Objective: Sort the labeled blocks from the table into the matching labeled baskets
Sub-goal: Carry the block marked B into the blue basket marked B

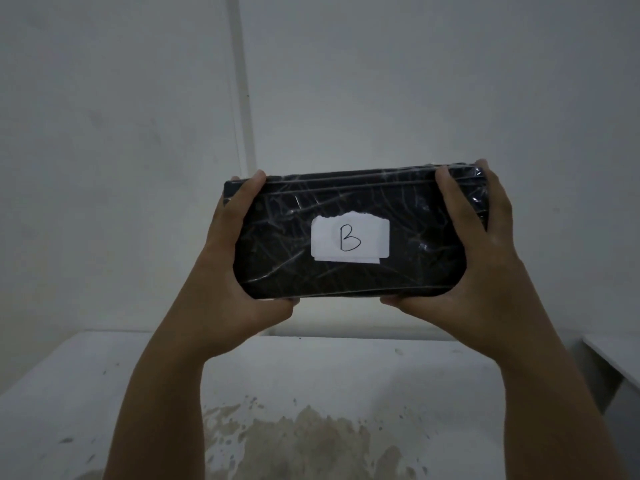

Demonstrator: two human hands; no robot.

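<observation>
A black block (pixel 349 202) wrapped in shiny clear film is held up in front of me, above the table. A white paper label (pixel 350 239) on its facing side bears a handwritten "B". My left hand (pixel 239 258) grips the block's left end, fingers over the top and thumb underneath. My right hand (pixel 474 251) grips the right end the same way. No basket and no other block is in view.
A white table (pixel 86 393) with a brownish stain (pixel 311 441) near its front lies below my arms. A pale wall (pixel 381 81) stands behind it. The edge of a second white surface (pixel 616 358) shows at the right.
</observation>
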